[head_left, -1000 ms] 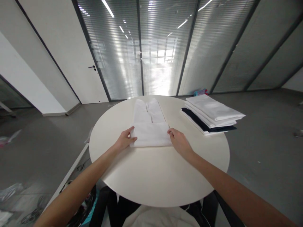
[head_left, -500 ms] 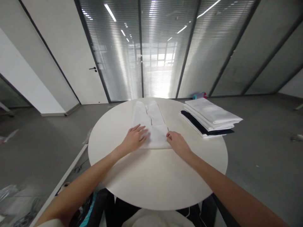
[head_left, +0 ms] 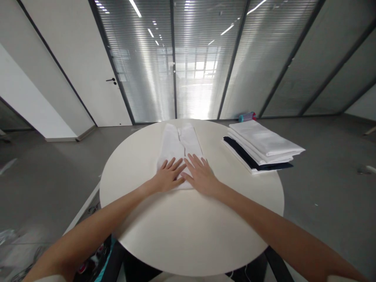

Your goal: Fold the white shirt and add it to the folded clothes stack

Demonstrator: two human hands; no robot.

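A white folded garment [head_left: 172, 141] lies flat on the round white table [head_left: 188, 231], its long sides turned in so that two edges run down the middle. My left hand [head_left: 169, 175] rests on the near left part of the cloth with fingers spread. Beside it my right hand [head_left: 202, 175] lies flat on the near right part, fingers apart, its thumb close to the left hand. Neither hand grips anything. Both hands cover much of the cloth's near end.
A stack of folded white cloths [head_left: 264, 139] with a dark navy one [head_left: 249, 156] among them stands at the table's right. Behind the table are a glass partition with blinds [head_left: 202, 78] and a white door [head_left: 88, 70]. A colourful object [head_left: 247, 116] shows past the far edge.
My right hand has moved left from the cloth's right edge, its fingers opening flat onto the cloth. My left hand has spread its fingers and pressed down on it.
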